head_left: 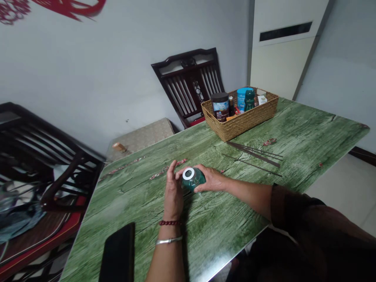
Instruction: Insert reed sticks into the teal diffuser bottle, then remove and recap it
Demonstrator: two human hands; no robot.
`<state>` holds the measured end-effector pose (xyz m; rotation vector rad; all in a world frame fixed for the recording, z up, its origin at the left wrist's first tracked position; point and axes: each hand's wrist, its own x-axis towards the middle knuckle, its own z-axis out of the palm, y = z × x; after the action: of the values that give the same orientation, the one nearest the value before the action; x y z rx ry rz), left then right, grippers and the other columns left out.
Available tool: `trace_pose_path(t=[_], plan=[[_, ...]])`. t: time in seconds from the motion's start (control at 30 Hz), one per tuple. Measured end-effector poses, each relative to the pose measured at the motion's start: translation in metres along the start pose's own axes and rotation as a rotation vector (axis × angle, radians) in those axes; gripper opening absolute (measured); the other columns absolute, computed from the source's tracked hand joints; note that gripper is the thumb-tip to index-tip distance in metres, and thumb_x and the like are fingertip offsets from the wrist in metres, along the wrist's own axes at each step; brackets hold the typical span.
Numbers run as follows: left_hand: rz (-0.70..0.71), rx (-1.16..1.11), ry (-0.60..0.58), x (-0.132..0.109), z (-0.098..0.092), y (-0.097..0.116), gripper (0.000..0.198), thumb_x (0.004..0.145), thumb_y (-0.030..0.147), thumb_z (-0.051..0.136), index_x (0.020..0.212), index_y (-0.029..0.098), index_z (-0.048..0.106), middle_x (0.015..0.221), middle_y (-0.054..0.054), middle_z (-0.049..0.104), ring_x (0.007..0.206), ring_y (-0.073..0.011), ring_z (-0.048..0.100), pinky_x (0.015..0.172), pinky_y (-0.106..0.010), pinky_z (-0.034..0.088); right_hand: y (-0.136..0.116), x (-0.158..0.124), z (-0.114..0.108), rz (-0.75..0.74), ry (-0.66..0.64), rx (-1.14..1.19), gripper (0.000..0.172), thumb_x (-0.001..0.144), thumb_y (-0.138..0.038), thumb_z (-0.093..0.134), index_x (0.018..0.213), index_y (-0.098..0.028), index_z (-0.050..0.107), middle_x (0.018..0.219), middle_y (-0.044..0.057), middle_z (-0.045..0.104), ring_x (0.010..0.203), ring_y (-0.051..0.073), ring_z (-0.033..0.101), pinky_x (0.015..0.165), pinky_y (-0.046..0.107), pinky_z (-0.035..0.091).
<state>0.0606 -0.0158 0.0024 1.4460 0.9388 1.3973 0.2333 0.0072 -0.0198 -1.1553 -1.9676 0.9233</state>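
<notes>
Right hand [212, 179] curled round a small green glass jar [198, 181] with a white collar [188, 179], thumb on the near side; left hand [174, 192] mostly open beside it, one finger straight up and another at the collar, though I can't tell whether it bears any weight. Jar and hands are over the middle of the green worktop [141, 199]. On the left wrist I see dark red beads [169, 223] and a silver bangle [169, 240]. Just right of the hands, several thin dark sticks [253, 154] lie near a woven basket [249, 123] holding a dark-lidded tub [221, 110], a blue tin [241, 98] and a green bottle [249, 100]. A black phone [119, 250] lies at the near left. Beyond the worktop stands a dark wooden chair [176, 87].
</notes>
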Motion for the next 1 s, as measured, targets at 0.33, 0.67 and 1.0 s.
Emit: trace_pose_path(t=[0.33,0.67,1.0], plan=[[0.006,0.293,-0.087,0.001,0.004,0.001,0.068,0.073,0.044,0.08,0.134,0.025,0.058,0.13,-0.011,0.065,0.12,-0.0286,0.061,0.105,-0.043,0.044,-0.002,0.0,-0.001,0.004,0.002,-0.024,0.074,0.065,-0.041,0.086,0.127,-0.02,0.051,0.108,0.006,0.068,0.097,0.025,0.065,0.079,0.032,0.047],[-0.095,0.43,0.305,0.015,-0.048,0.013,0.06,0.06,0.038,0.084,0.109,0.022,0.053,0.099,-0.006,0.069,0.091,-0.023,0.068,0.088,-0.041,0.052,0.003,0.001,0.001,0.01,0.002,0.001,0.083,0.062,-0.036,0.087,0.134,-0.023,0.048,0.116,0.006,0.067,0.105,0.025,0.064,0.088,0.034,0.047],[-0.115,1.207,0.106,0.005,-0.07,-0.004,0.043,0.069,0.048,0.074,0.104,0.023,0.069,0.088,-0.009,0.06,0.084,-0.0297,0.062,0.076,-0.043,0.05,0.001,0.0,0.0,0.009,0.0,0.003,0.082,0.063,-0.035,0.087,0.134,-0.022,0.048,0.117,0.007,0.067,0.105,0.025,0.064,0.086,0.033,0.046]])
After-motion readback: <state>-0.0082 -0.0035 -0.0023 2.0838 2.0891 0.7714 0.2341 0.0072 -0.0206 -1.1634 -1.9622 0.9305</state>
